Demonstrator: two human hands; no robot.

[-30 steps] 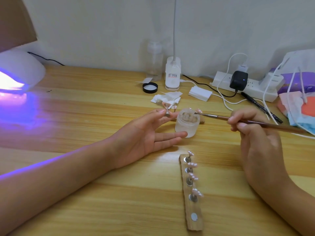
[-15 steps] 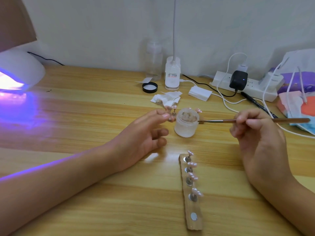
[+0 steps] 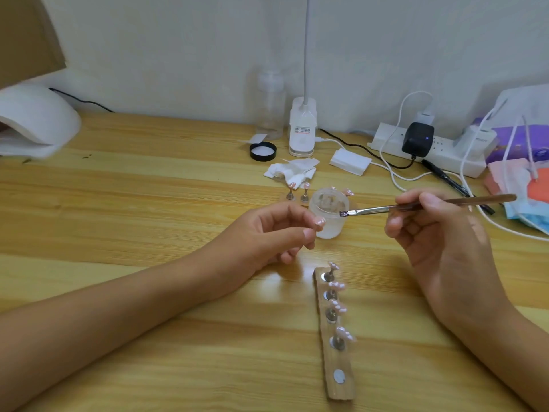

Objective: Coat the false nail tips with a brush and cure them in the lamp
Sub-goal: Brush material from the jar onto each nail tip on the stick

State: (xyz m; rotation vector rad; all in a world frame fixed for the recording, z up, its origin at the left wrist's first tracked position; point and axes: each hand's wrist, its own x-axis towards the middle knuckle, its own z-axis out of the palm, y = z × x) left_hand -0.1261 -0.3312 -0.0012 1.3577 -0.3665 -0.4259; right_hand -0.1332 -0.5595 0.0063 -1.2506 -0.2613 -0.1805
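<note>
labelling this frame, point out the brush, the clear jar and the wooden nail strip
brush [image 3: 395, 207], head view, on the metal ferrule ahead of the fingers
clear jar [image 3: 329, 227], head view, on its front wall
wooden nail strip [image 3: 341, 392], head view, on the bare near end

Lamp [image 3: 35, 123] glow gone; left hand [image 3: 267, 233] lowers nail tip [image 3: 319, 221] before jar [image 3: 328, 215]; brush [image 3: 386, 208] tip lifted clear of jar.

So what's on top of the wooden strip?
The wooden strip carries four nail tips on stands and one bare magnet disc. Discs under the stands are mostly covered.
</note>
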